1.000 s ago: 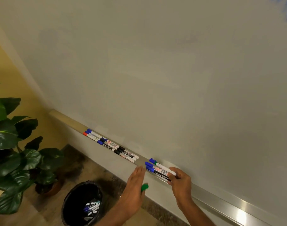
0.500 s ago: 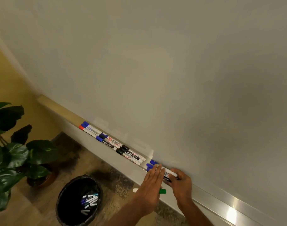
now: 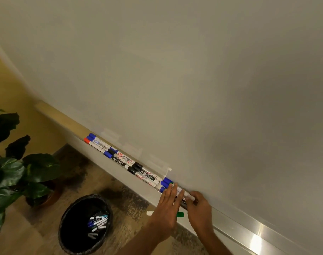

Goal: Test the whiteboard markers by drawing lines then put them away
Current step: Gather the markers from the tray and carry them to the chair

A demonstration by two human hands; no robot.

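Observation:
A small bundle of blue-capped markers (image 3: 166, 181) lies on the metal tray (image 3: 239, 229) under the whiteboard (image 3: 193, 89). My right hand (image 3: 201, 210) pinches the bundle's right end with curled fingers. My left hand (image 3: 166, 208) lays straight fingers across the bundle's middle. Under its palm it holds a green-capped marker (image 3: 180, 214) lying crosswise, the white end sticking out on the left and the green cap on the right. The thumb is hidden. No drawn lines show on the visible board.
A row of several blue, black and red capped markers (image 3: 120, 158) lies further left on the tray. Below stands a black bin (image 3: 83, 225) with several markers inside. A potted plant (image 3: 13, 172) sits at the left on the floor.
My left hand rose from below the tray and laid its fingers over the blue-capped bundle. The green marker turned crosswise under its palm. My right hand stayed on the bundle's right end.

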